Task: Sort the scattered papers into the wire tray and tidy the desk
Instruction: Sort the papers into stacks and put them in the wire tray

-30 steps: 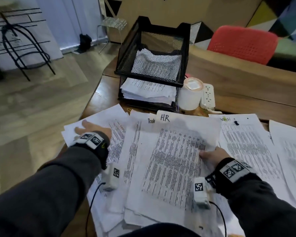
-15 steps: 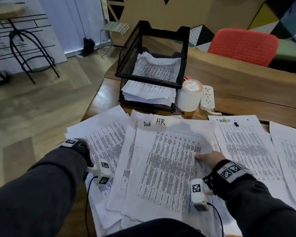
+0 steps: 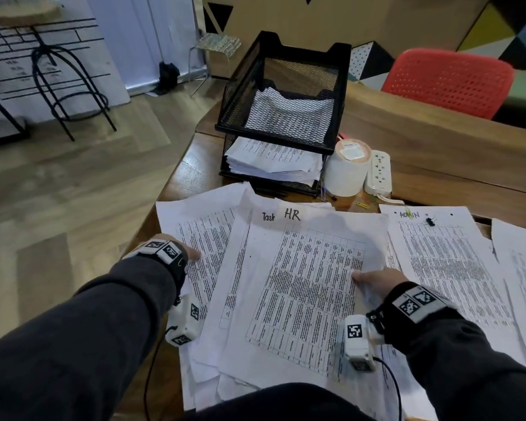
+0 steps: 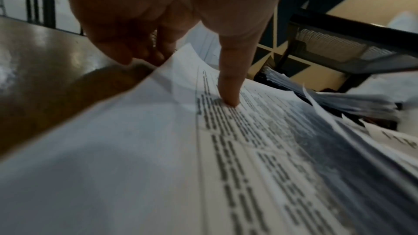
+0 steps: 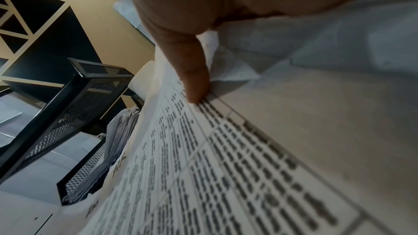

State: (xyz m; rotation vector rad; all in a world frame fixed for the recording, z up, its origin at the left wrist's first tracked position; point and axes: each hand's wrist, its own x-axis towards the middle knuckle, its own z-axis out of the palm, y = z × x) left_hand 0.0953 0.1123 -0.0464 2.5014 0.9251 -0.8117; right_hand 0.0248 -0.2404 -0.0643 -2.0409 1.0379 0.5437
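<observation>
Printed sheets lie scattered across the wooden desk [image 3: 192, 165]. The top sheet, marked HR [image 3: 301, 287], lies in the middle. My right hand [image 3: 359, 278] pinches its right edge, with the thumb [image 5: 194, 85] on top and the fingers hidden beneath. My left hand [image 3: 192, 255] holds the left edge of a sheet in the left pile [image 3: 207, 238]; the thumb [image 4: 228, 94] presses on the print and the fingers [image 4: 140, 54] curl under the edge. The black two-tier wire tray [image 3: 339, 83] stands behind the sheets, with papers in both tiers.
A white roll [image 3: 346, 171] and a power strip [image 3: 378, 171] stand right of the tray, with loose paper clips [image 3: 365, 203] beside them. A sheet marked ADMIN [image 3: 444, 262] carries a small binder clip [image 3: 429, 221]. A red chair [image 3: 447, 80] stands behind the desk and a stool [image 3: 70, 86] on the floor to the left.
My left hand drew back from the far left corner of the papers and now has its thumb on the left pile's sheet. My right hand kept hold of the HR sheet's right edge.
</observation>
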